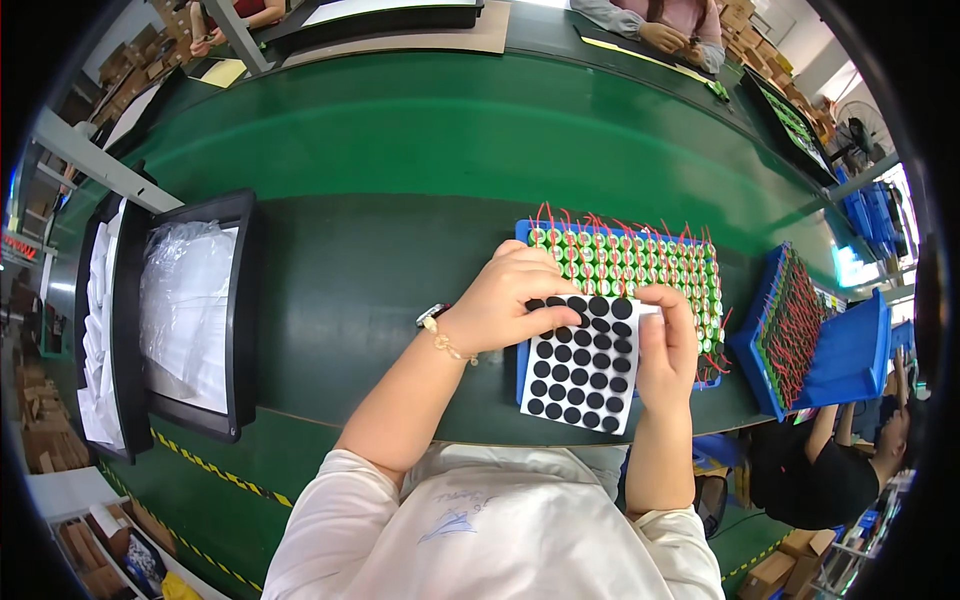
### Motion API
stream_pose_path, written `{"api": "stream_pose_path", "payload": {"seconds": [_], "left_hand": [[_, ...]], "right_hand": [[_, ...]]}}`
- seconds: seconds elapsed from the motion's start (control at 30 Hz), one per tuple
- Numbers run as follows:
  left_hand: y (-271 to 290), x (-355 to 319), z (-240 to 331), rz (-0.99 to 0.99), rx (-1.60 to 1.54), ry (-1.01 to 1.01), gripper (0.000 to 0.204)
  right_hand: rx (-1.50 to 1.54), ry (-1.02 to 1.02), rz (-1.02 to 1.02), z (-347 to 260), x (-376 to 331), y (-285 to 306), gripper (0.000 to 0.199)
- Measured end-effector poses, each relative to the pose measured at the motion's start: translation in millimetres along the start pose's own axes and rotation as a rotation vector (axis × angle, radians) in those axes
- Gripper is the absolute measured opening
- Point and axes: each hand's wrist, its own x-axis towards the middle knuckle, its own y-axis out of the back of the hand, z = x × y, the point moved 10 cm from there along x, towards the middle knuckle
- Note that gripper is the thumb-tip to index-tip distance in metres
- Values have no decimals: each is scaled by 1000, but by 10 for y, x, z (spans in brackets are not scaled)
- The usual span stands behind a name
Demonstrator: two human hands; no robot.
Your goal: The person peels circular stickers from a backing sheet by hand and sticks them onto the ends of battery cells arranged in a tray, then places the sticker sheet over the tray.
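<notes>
A white sheet covered with several round black stickers [583,365] lies over the near part of a blue tray [523,232]. The tray is packed with green cylindrical cells [640,265] that have red wires standing up from them. My left hand [512,298] rests on the sheet's upper left corner, fingertips pressing on the black dots. My right hand [668,345] pinches the sheet's right edge between thumb and fingers. A watch and a thin bracelet sit on my left wrist.
A second blue tray of red-wired cells [790,330] stands tilted at the right beside an empty blue bin [850,350]. Black trays with clear plastic bags [195,310] sit at the left on the green conveyor belt [380,180]. Other people work across the belt and at lower right.
</notes>
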Motion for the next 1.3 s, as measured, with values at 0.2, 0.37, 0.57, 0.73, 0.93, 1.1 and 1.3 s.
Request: {"api": "stream_pose_path", "payload": {"seconds": [0.2, 0.37, 0.57, 0.73, 0.93, 1.1, 1.3], "left_hand": [[-42, -16, -20, -33, -80, 0, 17], [-83, -5, 60, -81, 25, -37, 16], [-119, -20, 54, -123, 22, -14, 15], [-93, -72, -114, -136, -94, 125, 16], [629, -564, -1103, 672, -912, 408, 15], [663, -615, -1296, 829, -1559, 300, 60], [512, -311, -981, 402, -1643, 95, 18]], "right_hand": [[-627, 354, -107, -471, 82, -177, 30], [-813, 457, -197, -617, 100, -336, 31], [-833, 427, -386, -623, 132, -450, 19], [-679, 471, -373, -588, 105, -395, 20], [229, 86, -147, -204, 25, -173, 44], [98, -260, -411, 217, -65, -640, 66], [-151, -279, -511, 260, -142, -726, 66]]}}
